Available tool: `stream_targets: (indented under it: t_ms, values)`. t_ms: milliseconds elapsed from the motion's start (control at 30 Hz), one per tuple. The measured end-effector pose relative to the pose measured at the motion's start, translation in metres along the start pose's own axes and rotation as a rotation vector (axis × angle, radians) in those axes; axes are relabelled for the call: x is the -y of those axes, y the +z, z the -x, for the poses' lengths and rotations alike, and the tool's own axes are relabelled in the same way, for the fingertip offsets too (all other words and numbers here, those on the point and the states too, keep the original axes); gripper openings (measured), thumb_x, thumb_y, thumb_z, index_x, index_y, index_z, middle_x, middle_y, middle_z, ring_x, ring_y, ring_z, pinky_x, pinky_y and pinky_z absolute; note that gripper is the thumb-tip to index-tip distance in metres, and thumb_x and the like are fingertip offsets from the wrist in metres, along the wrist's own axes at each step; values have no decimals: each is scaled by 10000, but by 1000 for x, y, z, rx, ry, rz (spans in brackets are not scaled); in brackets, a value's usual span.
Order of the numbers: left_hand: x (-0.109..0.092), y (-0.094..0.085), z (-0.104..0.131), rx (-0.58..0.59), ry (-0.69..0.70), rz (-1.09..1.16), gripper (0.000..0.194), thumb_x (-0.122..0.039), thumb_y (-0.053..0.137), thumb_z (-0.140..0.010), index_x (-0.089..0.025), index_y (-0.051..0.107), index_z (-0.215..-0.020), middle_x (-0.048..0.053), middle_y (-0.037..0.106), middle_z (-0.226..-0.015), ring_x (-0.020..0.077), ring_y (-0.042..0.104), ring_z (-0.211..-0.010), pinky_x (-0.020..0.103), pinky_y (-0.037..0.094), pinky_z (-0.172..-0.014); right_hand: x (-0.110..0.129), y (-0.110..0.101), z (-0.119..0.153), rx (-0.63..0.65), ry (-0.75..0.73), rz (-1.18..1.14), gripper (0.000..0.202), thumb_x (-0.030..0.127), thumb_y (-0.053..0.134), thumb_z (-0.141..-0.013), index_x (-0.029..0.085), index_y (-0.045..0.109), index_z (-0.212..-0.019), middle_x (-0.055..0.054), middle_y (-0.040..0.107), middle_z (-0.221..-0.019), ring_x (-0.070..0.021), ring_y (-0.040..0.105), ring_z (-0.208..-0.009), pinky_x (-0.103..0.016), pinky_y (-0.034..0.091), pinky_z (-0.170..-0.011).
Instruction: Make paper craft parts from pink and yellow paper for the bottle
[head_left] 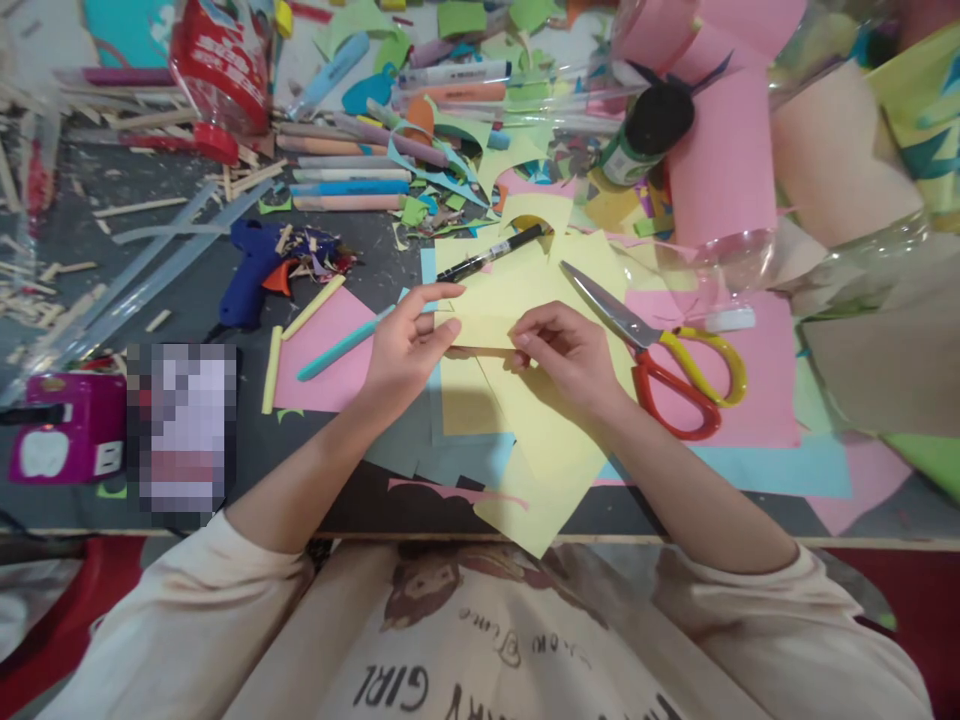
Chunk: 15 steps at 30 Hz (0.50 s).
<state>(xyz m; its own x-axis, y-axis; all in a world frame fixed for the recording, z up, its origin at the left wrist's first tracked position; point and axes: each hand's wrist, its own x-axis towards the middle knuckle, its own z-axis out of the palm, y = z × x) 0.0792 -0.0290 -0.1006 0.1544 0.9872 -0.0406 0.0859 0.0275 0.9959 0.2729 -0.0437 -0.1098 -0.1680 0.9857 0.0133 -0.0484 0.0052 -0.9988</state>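
Note:
Between my two hands is a small strip of yellow paper [486, 331], held level above larger yellow sheets [555, 420]. My left hand [415, 338] pinches its left end between thumb and fingers. The fingertips of my right hand [562, 348] are closed on its right end. A black marker [491, 252] lies on the yellow paper just beyond the strip. Scissors with red and yellow handles [652, 350] rest to the right of my right hand, blades slightly apart. A teal rolled paper stick [341, 345] lies on pink paper [345, 385] beside my left hand.
A blue glue gun [255, 272], a phone [182, 430] and a purple box [71, 428] are at left. Markers [349, 188], paper scraps and a red-labelled bottle [223, 75] fill the far side. A dark-capped jar [646, 132] stands near pink rolls [720, 150].

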Motion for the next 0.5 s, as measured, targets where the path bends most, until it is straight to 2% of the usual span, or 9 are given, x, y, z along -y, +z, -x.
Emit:
stream_targets:
  t_ms: [67,133,367,500]
  values:
    - [0,0,-1,-43,56,-41,206,-296,690,-774,-193,669,-951,-103,302,-457,64,372,-399,175,353,-410,0,0,-1,-8,13,-18,200,387,717,-824,206,634,-809,47,596,-653,-85,631,-552,-242,558,-557]
    - [0,0,-2,-85,90,-51,155,-272,699,-757,-188,677,-886,-98,295,-469,52,314,-411,175,303,-408,1,0,-1,-16,23,-44,192,376,728,-814,204,644,-817,47,606,-627,-92,640,-552,-245,561,-557]
    - [2,1,-2,-135,83,-33,210,-284,717,-736,-176,676,-911,-48,552,-566,72,486,-501,182,406,-485,1,1,-1,-15,33,-32,218,404,723,-815,203,638,-813,48,604,-632,-89,632,-534,-251,554,-540]
    - [3,0,-2,-120,63,-35,254,-330,729,-753,-180,666,-947,-31,612,-613,87,553,-534,192,446,-511,1,1,-1,-18,19,-54,225,402,718,-818,217,617,-894,72,582,-608,-84,628,-517,-236,540,-521]
